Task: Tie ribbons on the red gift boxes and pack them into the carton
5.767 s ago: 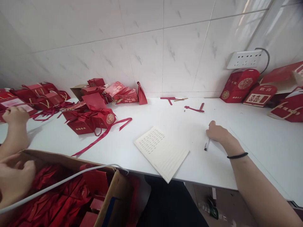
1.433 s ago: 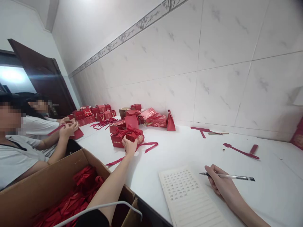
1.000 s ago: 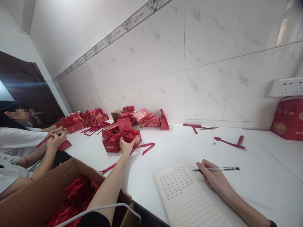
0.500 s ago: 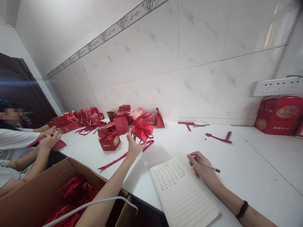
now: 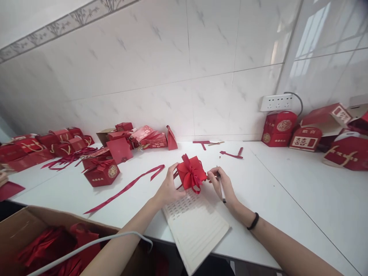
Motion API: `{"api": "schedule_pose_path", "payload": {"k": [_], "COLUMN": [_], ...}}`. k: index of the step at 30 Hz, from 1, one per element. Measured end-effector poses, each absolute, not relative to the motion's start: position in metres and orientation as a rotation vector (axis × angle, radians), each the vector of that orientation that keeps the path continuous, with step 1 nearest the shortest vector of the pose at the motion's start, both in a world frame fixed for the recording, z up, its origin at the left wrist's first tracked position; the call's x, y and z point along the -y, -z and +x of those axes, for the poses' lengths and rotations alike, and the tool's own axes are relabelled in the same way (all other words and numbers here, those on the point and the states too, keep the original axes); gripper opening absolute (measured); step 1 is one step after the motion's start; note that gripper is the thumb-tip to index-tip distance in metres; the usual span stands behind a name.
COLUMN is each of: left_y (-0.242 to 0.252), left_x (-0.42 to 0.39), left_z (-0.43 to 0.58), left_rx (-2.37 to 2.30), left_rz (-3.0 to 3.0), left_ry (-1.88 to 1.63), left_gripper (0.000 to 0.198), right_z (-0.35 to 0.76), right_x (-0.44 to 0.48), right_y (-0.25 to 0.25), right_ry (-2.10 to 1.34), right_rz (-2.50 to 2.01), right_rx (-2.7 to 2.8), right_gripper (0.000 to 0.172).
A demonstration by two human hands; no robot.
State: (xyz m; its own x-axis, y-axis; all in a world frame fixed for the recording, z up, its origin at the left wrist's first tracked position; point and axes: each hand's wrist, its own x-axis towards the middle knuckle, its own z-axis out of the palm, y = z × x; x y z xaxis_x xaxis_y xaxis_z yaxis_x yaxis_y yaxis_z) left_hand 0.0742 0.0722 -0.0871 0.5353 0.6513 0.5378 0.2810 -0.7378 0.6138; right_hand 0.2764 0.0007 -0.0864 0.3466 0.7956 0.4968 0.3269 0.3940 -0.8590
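Observation:
My left hand is closed round the left side of a small red gift box with a ribbon bow on top. The box is over the upper end of a lined notebook, hiding part of its handwriting. My right hand has a pen tucked in it, pointing back toward the wrist. Its fingertips are at the right edge of the box; whether they pinch the ribbon I cannot make out. A loose red ribbon lies left of my left hand, by another red box with a bow.
Red boxes are heaped along the wall, with more at the far left and right. An open carton of red material and a white cable are at front left. Ribbon scraps lie behind my right hand. A power strip is on the wall.
My left hand has brought the bowed box right and nearer, over the notebook. My right hand, still with the pen, has come up to the box. The view has turned right.

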Motion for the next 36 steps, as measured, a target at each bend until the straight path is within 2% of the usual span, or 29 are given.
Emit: {"api": "schedule_pose_path", "payload": {"k": [7, 12, 13, 15, 17, 20, 22, 30, 32, 36], "left_y": [0.074, 0.064, 0.063, 0.062, 0.062, 0.062, 0.062, 0.056, 0.047, 0.021], "left_x": [-0.064, -0.07, -0.072, -0.074, -0.074, -0.072, -0.07, -0.068, -0.066, -0.058], "left_z": [0.077, 0.066, 0.064, 0.062, 0.064, 0.07, 0.074, 0.078, 0.078, 0.083], "left_rx": [-0.618, -0.604, -0.562, -0.469, -0.386, -0.335, -0.386, -0.903, -0.96, -0.935], "left_rz": [2.219, 1.895, 1.819, 1.679, 1.592, 1.587, 1.637, 1.796, 1.815, 2.043], "left_ry": [-1.149, -1.2, -1.167, -1.051, -0.901, -0.706, -0.673, -1.128, -1.199, -1.065], "left_gripper": [0.097, 0.095, 0.093, 0.088, 0.082, 0.069, 0.055, 0.031, 0.03, 0.028], "right_z": [0.291, 0.307, 0.309, 0.308, 0.305, 0.294, 0.286, 0.268, 0.266, 0.264], "right_x": [-0.004, -0.008, -0.009, -0.009, -0.006, 0.005, 0.012, 0.016, 0.015, 0.015], "right_y": [0.091, 0.093, 0.092, 0.087, 0.08, 0.069, 0.066, 0.074, 0.073, 0.071], "right_ry": [-0.264, -0.03, 0.03, 0.075, -0.082, -0.52, -0.663, -0.568, -0.573, -0.591], "right_rz": [-1.284, -1.642, -1.686, -1.682, -1.551, -1.279, -1.171, -1.126, -1.102, -1.043], "right_rx": [1.347, 1.691, 1.682, 1.598, 1.525, 1.511, 1.563, 1.431, 1.393, 1.388], "right_gripper": [0.014, 0.045, 0.047, 0.041, 0.032, 0.039, 0.04, 0.037, 0.033, 0.026]}}
